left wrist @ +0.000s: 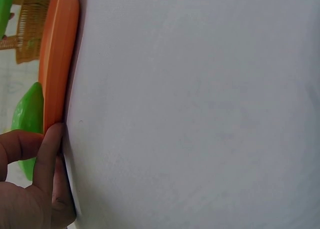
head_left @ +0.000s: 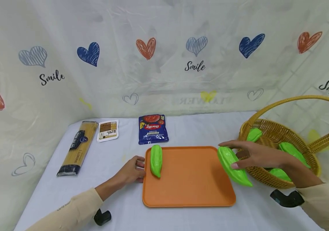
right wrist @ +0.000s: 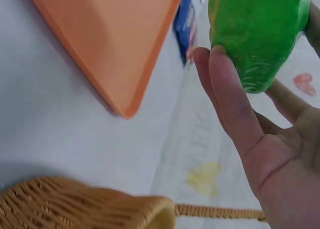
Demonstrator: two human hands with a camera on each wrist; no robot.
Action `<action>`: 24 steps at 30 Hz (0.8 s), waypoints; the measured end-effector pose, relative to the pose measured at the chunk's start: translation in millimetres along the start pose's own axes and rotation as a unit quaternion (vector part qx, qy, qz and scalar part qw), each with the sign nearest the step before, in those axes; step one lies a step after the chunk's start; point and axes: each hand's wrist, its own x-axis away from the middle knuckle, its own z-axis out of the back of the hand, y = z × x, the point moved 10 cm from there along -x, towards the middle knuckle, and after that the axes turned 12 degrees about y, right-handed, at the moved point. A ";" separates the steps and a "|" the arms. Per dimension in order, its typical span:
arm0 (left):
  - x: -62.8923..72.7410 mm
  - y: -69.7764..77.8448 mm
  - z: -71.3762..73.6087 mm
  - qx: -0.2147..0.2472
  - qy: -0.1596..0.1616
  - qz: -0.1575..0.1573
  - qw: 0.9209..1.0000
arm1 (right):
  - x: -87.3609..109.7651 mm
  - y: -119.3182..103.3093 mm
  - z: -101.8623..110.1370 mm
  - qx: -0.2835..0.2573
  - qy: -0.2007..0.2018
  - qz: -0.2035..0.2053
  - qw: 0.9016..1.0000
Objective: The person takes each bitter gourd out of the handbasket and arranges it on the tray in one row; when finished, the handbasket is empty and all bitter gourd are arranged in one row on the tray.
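My right hand [head_left: 255,155] grips a bright green, ridged, tapered vegetable [head_left: 231,165], shaped like a bitter melon, with the thumb on its near side. The vegetable [right wrist: 257,34] is over the right edge of an orange tray [head_left: 193,179], its pointed end toward me. At the tray's left rim, my left hand [head_left: 131,170] holds the edge between thumb and fingers, as the left wrist view also shows at the fingers [left wrist: 47,161]. A second green vegetable [head_left: 156,160] lies lengthwise on the tray near that side.
A wicker basket [head_left: 314,157] with a tall handle stands at the right, several green vegetables [head_left: 292,152] inside. Behind the tray lies a blue Barilla pouch [head_left: 153,130]. A spaghetti pack [head_left: 79,147] and a small white packet [head_left: 108,131] lie at the left.
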 end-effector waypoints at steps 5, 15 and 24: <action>1.4 -0.2 -0.9 -0.002 0.001 0.001 1.000 | -9.2 -3.2 -18.0 -0.024 -0.006 -0.001 1.000; 0.7 -0.4 -0.5 0.006 -0.001 0.003 1.000 | -24.9 -16.0 -48.4 -0.058 -0.027 0.004 0.998; 1.5 0.5 -0.9 0.006 0.001 0.001 1.000 | -44.4 -18.7 -71.1 -0.105 -0.028 -0.003 0.994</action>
